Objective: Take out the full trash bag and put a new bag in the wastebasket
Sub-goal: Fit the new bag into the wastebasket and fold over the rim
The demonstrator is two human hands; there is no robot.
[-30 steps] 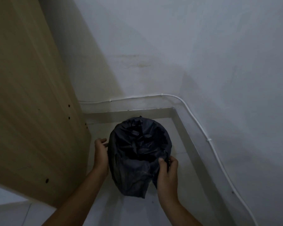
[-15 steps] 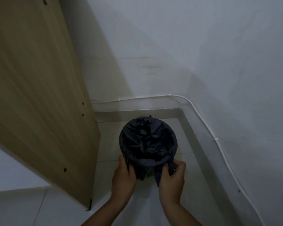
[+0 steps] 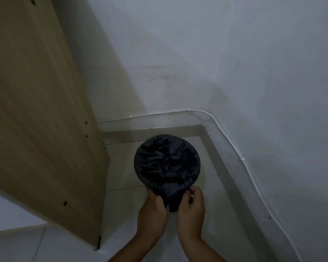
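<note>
A black trash bag [image 3: 167, 161] lines a round wastebasket standing on the floor in the room's corner. The bag is folded over the rim and covers the whole basket, so the basket itself is hidden. Its inside is crumpled and dark. My left hand [image 3: 153, 212] and my right hand [image 3: 191, 207] sit close together at the near side of the rim. Both pinch the gathered excess of the bag that hangs down there, fingers curled round the plastic.
A tall wooden cabinet panel [image 3: 36, 120] stands close on the left. White walls meet behind the basket, with a white cable [image 3: 240, 159] running along the skirting. Pale floor tiles [image 3: 64, 242] lie around the basket.
My hands moved from the two sides of the basket to its near edge and came together, bunching the loose bag. The bag's draped flap has been pulled tight. The view shifted back and up.
</note>
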